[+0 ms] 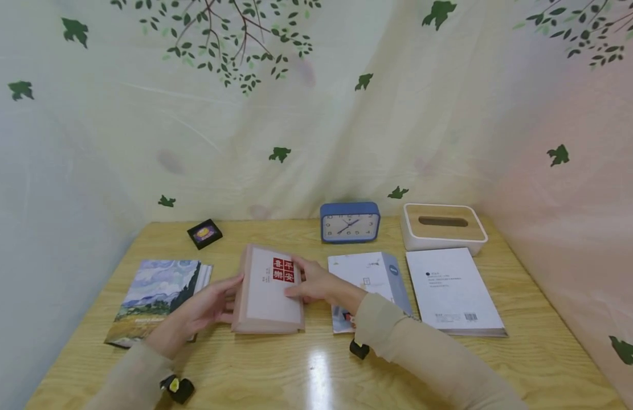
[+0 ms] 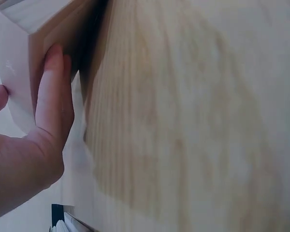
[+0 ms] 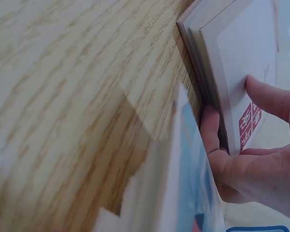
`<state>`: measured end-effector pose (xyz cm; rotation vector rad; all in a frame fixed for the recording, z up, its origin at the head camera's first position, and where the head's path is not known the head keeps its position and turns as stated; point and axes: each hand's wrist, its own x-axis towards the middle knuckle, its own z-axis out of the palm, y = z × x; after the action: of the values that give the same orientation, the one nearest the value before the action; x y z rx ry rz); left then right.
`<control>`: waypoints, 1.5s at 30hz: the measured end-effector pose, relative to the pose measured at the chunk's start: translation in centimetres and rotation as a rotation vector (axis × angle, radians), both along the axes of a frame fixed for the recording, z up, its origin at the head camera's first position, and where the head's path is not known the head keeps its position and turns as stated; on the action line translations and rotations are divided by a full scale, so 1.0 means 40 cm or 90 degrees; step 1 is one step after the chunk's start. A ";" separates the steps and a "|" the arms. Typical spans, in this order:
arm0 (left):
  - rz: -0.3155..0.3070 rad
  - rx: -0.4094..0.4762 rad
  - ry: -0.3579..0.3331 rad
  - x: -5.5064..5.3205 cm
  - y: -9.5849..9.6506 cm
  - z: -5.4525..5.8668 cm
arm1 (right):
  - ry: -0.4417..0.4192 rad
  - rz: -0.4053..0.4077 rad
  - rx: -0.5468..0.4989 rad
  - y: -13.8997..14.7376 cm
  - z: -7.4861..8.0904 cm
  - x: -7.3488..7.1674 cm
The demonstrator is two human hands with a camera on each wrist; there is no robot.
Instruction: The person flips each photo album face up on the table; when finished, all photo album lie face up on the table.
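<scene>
A thick pale pink notebook [image 1: 270, 290] with a red block of characters on its cover is held between both hands over the middle of the table. My left hand [image 1: 208, 304] grips its left side; in the left wrist view, the thumb is at the spine [image 2: 12, 67] and the fingers reach beneath the book. On the opposite side my right hand [image 1: 321, 282] lays its thumb on the front cover, while its fingers [image 3: 210, 128] curl around the page edge. The notebook's underside is mostly hidden.
To the left lies a book with a painted landscape cover [image 1: 154, 296]; a small black box [image 1: 204, 233] is behind it. A pale blue-and-white book [image 1: 357, 273] and a white book [image 1: 449, 290] lie right. Behind them stand a blue clock [image 1: 350, 223] and tissue box [image 1: 444, 228].
</scene>
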<state>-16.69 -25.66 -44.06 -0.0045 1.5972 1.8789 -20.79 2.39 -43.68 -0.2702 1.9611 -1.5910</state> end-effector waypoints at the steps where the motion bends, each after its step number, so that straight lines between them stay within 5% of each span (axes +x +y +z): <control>1: -0.001 -0.003 0.003 0.001 -0.002 -0.002 | 0.000 0.000 -0.001 0.000 0.000 0.000; 8: -0.016 -0.078 0.031 0.007 -0.008 -0.010 | 0.006 -0.003 0.009 -0.003 -0.003 0.000; 17: 0.027 -0.237 0.060 0.012 0.006 0.008 | 0.012 -0.013 0.037 -0.002 -0.003 0.003; 45: 0.074 -0.298 0.043 -0.004 0.003 0.017 | 0.020 0.008 0.017 0.003 -0.003 0.001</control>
<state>-16.83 -25.56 -43.38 -0.2419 2.0885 1.5583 -20.77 2.50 -43.79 -0.2978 1.9984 -1.5605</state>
